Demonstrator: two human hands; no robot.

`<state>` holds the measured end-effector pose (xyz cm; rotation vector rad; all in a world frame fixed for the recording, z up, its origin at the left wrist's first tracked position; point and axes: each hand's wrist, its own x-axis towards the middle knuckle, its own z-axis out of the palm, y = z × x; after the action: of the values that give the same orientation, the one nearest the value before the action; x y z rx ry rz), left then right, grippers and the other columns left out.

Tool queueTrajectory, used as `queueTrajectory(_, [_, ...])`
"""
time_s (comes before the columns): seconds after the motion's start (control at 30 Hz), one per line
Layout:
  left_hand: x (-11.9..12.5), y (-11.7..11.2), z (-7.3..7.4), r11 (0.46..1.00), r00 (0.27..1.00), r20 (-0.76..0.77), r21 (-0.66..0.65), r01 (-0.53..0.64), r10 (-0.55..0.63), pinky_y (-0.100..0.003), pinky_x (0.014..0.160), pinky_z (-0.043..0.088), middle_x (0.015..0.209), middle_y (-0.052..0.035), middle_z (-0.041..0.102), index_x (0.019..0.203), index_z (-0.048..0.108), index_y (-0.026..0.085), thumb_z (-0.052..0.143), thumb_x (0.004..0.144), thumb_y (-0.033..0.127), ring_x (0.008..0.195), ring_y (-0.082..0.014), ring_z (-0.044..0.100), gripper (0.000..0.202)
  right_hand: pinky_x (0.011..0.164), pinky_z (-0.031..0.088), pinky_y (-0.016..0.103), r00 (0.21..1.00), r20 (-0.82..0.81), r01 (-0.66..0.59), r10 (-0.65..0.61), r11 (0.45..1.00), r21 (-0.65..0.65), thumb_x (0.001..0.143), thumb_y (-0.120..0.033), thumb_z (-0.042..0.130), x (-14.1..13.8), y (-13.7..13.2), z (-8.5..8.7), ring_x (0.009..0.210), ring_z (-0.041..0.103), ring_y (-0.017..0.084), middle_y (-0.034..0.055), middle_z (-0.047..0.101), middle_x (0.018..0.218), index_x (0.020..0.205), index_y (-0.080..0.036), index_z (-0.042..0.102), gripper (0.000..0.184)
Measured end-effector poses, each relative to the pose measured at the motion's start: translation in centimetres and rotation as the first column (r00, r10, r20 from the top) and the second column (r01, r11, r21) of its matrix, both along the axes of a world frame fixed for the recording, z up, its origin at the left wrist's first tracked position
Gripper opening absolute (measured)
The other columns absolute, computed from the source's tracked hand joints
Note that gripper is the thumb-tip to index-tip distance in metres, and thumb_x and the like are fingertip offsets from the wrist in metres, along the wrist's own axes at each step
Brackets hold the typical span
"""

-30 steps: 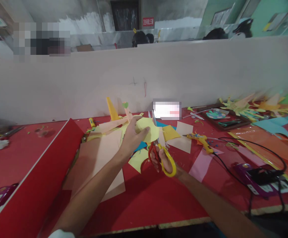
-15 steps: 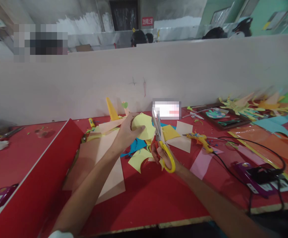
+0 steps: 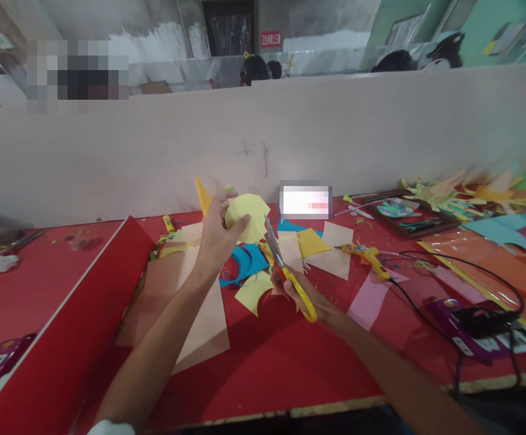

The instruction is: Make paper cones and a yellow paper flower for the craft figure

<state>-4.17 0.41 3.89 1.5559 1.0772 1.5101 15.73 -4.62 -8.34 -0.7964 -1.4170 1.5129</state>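
Note:
My left hand (image 3: 220, 232) pinches a pale yellow, roughly round piece of paper (image 3: 252, 208) by its left side, thumb in front, held up above the table. In my right hand (image 3: 292, 290) is a pair of scissors (image 3: 274, 244) with yellow and red handles. The blades point up and left, close by the paper's right edge; whether they touch it I cannot tell. Below lie pale yellow offcuts (image 3: 254, 293) with curved cuts and a blue paper scrap (image 3: 257, 257). Larger cream sheets (image 3: 206, 326) lie under my left forearm.
A yellow glue gun (image 3: 366, 258) with a black cable lies to the right, near a purple box (image 3: 459, 329). Behind it is a dark tray (image 3: 407, 226) of small tools. A red upright panel (image 3: 81, 320) stands left. A pale partition (image 3: 154, 157) runs across the back.
My left hand and the round paper have moved left and slightly up, away from the scissors. The scissors have tipped to the left, and their blades look closer together.

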Motion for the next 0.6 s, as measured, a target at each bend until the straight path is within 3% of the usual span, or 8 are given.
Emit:
queueTrajectory(0.2, [0.12,-0.01,-0.21,0.999,0.993,-0.119,0.047,-0.023,0.028,-0.029,0.067,0.056,0.101,-0.0033,0.070,0.128,0.056,0.026,0.074,0.085,0.028,0.082,-0.0178,0.068,0.046,0.051,0.040,0.025,1.000,0.008,-0.027,0.026,0.998,0.055,0.086,-0.081,0.062,0.35,0.02,0.16,0.065,0.047,0.012,0.0018,0.055,0.085,0.096,-0.022,0.063,0.059])
queueTrajectory(0.4, [0.11,-0.02,-0.14,0.998,0.988,-0.155,0.063,-0.016,0.026,-0.030,0.071,0.056,0.104,-0.0038,0.070,0.126,0.057,0.026,0.073,0.085,0.026,0.087,-0.0188,0.069,0.044,0.054,0.039,0.025,0.999,0.050,-0.005,0.001,0.996,0.088,0.086,-0.083,0.059,0.37,0.04,0.86,0.077,0.052,0.016,0.0043,0.055,0.091,0.096,-0.022,0.059,0.062])
queueTrajectory(0.6, [0.35,-0.07,-0.37,0.996,0.982,-0.189,0.087,-0.003,0.019,-0.031,0.072,0.057,0.108,-0.0039,0.069,0.126,0.056,0.025,0.072,0.086,0.025,0.090,-0.0190,0.069,0.043,0.053,0.035,0.025,0.996,0.091,-0.027,0.015,0.991,0.131,0.088,-0.085,0.054,0.50,0.16,0.43,0.071,0.045,0.013,0.0022,0.052,0.086,0.089,-0.021,0.054,0.064])
